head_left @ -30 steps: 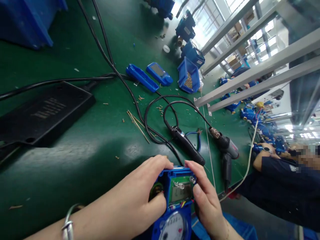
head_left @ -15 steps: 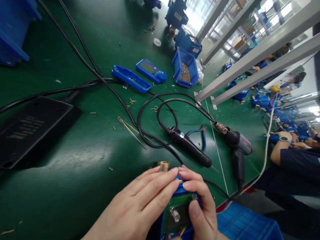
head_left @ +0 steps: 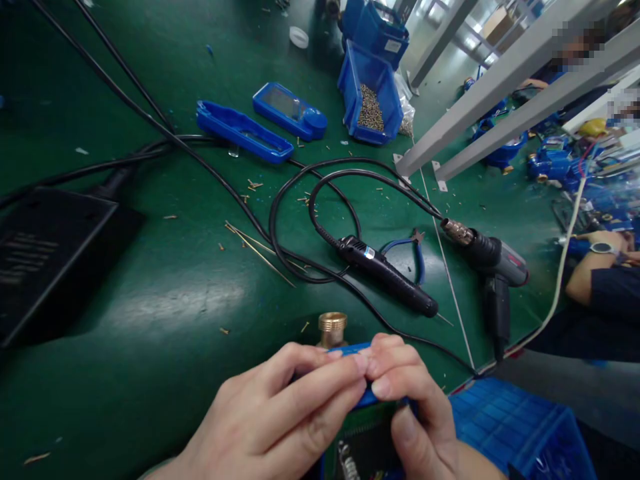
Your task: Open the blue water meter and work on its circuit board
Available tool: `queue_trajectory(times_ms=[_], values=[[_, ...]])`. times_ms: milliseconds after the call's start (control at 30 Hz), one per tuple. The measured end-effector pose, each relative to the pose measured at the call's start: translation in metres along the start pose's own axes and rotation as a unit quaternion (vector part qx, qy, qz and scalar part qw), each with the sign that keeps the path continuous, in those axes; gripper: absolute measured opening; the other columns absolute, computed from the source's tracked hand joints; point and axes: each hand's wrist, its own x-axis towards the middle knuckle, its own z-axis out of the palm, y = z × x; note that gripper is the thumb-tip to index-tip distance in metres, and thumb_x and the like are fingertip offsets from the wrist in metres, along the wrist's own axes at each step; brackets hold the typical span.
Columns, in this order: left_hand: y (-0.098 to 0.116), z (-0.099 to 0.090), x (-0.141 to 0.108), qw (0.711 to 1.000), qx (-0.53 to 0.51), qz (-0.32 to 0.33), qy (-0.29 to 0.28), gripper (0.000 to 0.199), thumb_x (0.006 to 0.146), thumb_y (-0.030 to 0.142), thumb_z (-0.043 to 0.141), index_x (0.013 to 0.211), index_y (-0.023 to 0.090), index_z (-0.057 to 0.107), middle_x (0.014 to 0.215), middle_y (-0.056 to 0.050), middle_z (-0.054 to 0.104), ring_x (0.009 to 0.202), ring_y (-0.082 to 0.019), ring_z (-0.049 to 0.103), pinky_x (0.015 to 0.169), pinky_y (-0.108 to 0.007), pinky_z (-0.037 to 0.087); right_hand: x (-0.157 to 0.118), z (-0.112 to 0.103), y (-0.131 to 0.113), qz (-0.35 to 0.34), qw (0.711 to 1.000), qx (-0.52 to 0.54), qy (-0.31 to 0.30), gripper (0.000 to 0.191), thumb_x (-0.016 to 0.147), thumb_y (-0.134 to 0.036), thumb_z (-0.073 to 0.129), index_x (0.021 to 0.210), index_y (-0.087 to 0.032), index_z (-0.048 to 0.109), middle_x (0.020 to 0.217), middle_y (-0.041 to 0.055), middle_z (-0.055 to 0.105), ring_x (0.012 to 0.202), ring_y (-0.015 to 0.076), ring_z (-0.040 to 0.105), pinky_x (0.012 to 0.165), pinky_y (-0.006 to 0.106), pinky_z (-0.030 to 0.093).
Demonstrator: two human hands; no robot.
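Observation:
A blue water meter (head_left: 373, 400) with an exposed green circuit board (head_left: 367, 427) is at the bottom edge, its lower part out of frame. From its far side rises a brass threaded fitting (head_left: 333, 328). My left hand (head_left: 280, 407) lies across the left and far side of the housing, fingers bent over its rim. On the right, my right hand (head_left: 420, 407) grips the housing between thumb and curled fingers. The fingertips of both hands meet at the far rim; whatever is beneath them is hidden. A black electric screwdriver (head_left: 387, 273) lies beyond the hands.
Blue-handled pliers (head_left: 420, 263), a heat gun (head_left: 490, 257), looped black cable (head_left: 273, 220) and brass rods (head_left: 263, 253) lie on the green table. Further back are two blue covers (head_left: 245, 133) and a screw bin (head_left: 370, 100). Grey posts (head_left: 480, 93) stand right, near a co-worker's arm (head_left: 590, 267).
The view has shifted, so table items sit higher and the right-hand ones further right. More of the brass fitting shows. Both hands stay on the meter, their fingers bent more at the far rim.

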Motion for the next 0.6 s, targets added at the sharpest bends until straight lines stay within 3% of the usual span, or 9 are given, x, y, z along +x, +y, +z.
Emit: queue_trajectory(times_ms=[133, 267, 367, 500, 600], values=[[0.005, -0.002, 0.004, 1.0, -0.006, -0.019, 0.0, 0.053, 0.086, 0.047, 0.065, 0.128, 0.016, 0.052, 0.119, -0.009, 0.066, 0.113, -0.025, 0.055, 0.092, -0.034, 0.053, 0.0, 0.004, -0.008, 0.063, 0.997, 0.036, 0.019, 0.021, 0.094, -0.024, 0.048, 0.107, -0.019, 0.063, 0.099, 0.0053, 0.064, 0.097, 0.019, 0.06, 0.085, 0.033, 0.047], [0.005, 0.0, 0.003, 1.0, 0.002, -0.027, -0.007, 0.063, 0.083, 0.049, 0.068, 0.133, 0.018, 0.048, 0.127, -0.008, 0.062, 0.116, -0.026, 0.054, 0.09, -0.035, 0.054, -0.001, 0.001, -0.001, 0.074, 0.994, 0.077, 0.0, 0.027, 0.092, -0.038, 0.053, 0.112, -0.023, 0.06, 0.105, 0.0044, 0.061, 0.102, 0.0191, 0.056, 0.09, 0.033, 0.046], [0.002, 0.003, -0.001, 0.998, 0.007, -0.062, -0.023, 0.072, 0.08, 0.05, 0.07, 0.139, 0.02, 0.042, 0.134, -0.009, 0.057, 0.119, -0.029, 0.052, 0.091, -0.039, 0.053, -0.002, -0.012, 0.013, 0.081, 0.988, 0.105, -0.078, 0.05, 0.082, -0.05, 0.066, 0.125, -0.029, 0.053, 0.12, 0.0026, 0.055, 0.114, 0.021, 0.051, 0.103, 0.035, 0.041], [-0.005, 0.006, -0.006, 0.997, 0.012, -0.072, -0.021, 0.076, 0.078, 0.052, 0.071, 0.14, 0.02, 0.041, 0.134, -0.009, 0.055, 0.121, -0.03, 0.05, 0.094, -0.039, 0.051, -0.003, -0.033, 0.032, 0.048, 0.974, 0.096, -0.198, 0.096, 0.066, -0.056, 0.082, 0.144, -0.033, 0.032, 0.145, 0.0029, 0.035, 0.137, 0.0276, 0.031, 0.118, 0.042, 0.026], [-0.009, 0.005, -0.004, 0.998, 0.005, -0.059, -0.022, 0.077, 0.078, 0.054, 0.071, 0.14, 0.02, 0.041, 0.134, -0.009, 0.054, 0.121, -0.029, 0.051, 0.098, -0.038, 0.049, 0.002, -0.04, 0.044, 0.003, 0.973, 0.103, -0.205, 0.106, 0.058, -0.053, 0.088, 0.146, -0.029, 0.032, 0.14, 0.0069, 0.042, 0.13, 0.0284, 0.041, 0.113, 0.043, 0.036]])
